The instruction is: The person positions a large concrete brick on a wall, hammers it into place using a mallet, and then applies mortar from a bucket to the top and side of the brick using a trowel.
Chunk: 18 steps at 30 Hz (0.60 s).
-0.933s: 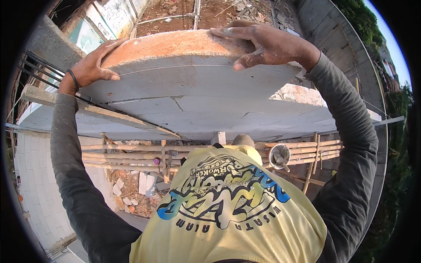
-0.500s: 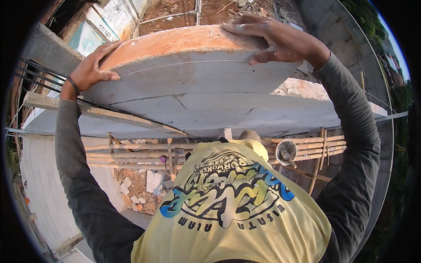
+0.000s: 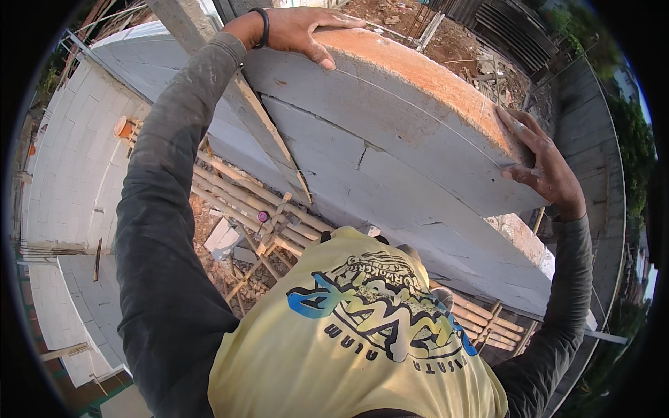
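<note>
A long, pale grey lightweight concrete block point(image 3: 411, 129) with orange dust on its top lies on the top of a block wall point(image 3: 411, 191). Close to its left end, my left hand point(image 3: 300, 31) grips the upper edge, fingers over the top and thumb on the near face. My right hand point(image 3: 547, 164) clasps the right end the same way, thumb against the near face. A thin white string point(image 3: 418, 108) runs along the near face just below the top edge, passing by both thumbs.
A grey upright beam point(image 3: 188, 28) and a wooden plank point(image 3: 275, 143) stand close by my left forearm. Below the wall is bamboo scaffolding point(image 3: 244, 198), with a bucket point(image 3: 442, 298) partly hidden by my body. Wall steps lower at the right point(image 3: 519, 237).
My view has turned, so the wall now slants down toward the right. Both hands stay on the block, the left now appearing higher and the right lower.
</note>
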Each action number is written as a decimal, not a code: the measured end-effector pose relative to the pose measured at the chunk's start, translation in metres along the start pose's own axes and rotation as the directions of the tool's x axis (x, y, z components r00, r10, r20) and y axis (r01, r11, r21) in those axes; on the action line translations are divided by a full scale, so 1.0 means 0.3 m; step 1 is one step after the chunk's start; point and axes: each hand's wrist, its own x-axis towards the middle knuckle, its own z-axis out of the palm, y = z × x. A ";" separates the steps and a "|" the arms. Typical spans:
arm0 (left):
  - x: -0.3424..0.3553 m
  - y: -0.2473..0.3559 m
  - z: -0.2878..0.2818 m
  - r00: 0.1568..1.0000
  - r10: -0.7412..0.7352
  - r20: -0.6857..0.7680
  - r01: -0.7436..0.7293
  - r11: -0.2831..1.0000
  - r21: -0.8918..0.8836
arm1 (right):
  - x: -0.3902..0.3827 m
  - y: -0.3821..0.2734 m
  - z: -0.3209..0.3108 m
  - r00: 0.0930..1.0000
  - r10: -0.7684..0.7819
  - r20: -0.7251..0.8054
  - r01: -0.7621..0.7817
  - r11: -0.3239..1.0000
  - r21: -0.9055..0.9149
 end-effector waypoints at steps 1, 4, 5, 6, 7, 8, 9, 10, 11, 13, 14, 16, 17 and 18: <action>0.000 -0.002 -0.003 0.996 0.070 -0.061 -0.070 0.997 0.016 | 0.012 -0.024 0.000 1.000 -0.025 0.011 0.025 1.000 0.002; -0.028 0.020 0.008 0.991 0.035 -0.127 -0.032 0.999 0.019 | 0.027 -0.079 -0.007 0.997 -0.068 0.048 0.068 0.998 0.003; -0.045 0.051 0.016 0.987 -0.143 -0.078 0.141 0.990 -0.023 | 0.028 -0.079 -0.010 0.996 -0.064 0.057 0.064 0.998 -0.008; -0.064 0.088 0.027 0.949 -0.316 -0.021 0.314 0.947 -0.062 | 0.032 -0.078 -0.012 0.996 -0.062 0.067 0.063 0.998 -0.018; -0.047 0.121 0.017 0.931 -0.333 -0.153 0.325 0.943 -0.073 | 0.017 -0.076 -0.030 0.998 -0.051 0.034 0.053 0.997 -0.056; -0.046 0.165 0.017 0.893 -0.359 -0.271 0.350 0.933 -0.081 | 0.020 -0.061 -0.034 0.998 -0.057 0.006 0.057 0.995 -0.079; -0.042 0.213 0.031 0.844 -0.377 -0.381 0.371 0.924 -0.092 | 0.030 -0.060 -0.047 0.998 -0.061 -0.021 0.058 0.994 -0.098; -0.015 0.265 0.074 0.763 -0.290 -0.578 0.307 0.949 -0.072 | 0.037 -0.075 -0.069 0.997 -0.060 -0.040 0.056 0.995 -0.079; 0.003 0.326 0.122 0.648 -0.196 -0.736 0.253 0.967 -0.035 | 0.061 -0.093 -0.082 0.997 -0.068 -0.035 0.066 0.995 -0.073; 0.013 0.445 0.182 0.561 -0.192 -0.805 0.240 0.969 -0.064 | 0.109 -0.138 -0.088 0.997 -0.077 -0.002 0.077 0.996 -0.051; 0.016 0.464 0.213 0.537 -0.210 -0.817 0.228 0.969 -0.099 | 0.131 -0.153 -0.081 0.995 -0.100 0.015 0.101 0.991 -0.092; 0.014 0.479 0.250 0.495 -0.240 -0.835 0.197 0.967 -0.161 | 0.190 -0.172 -0.058 0.989 -0.144 0.044 0.149 0.974 -0.168; 0.000 0.471 0.251 0.500 -0.262 -0.825 0.240 0.958 -0.159 | 0.212 -0.181 -0.048 0.983 -0.176 0.060 0.184 0.965 -0.188; -0.021 0.461 0.252 0.505 -0.285 -0.815 0.281 0.947 -0.157 | 0.231 -0.188 -0.039 0.976 -0.206 0.076 0.217 0.954 -0.208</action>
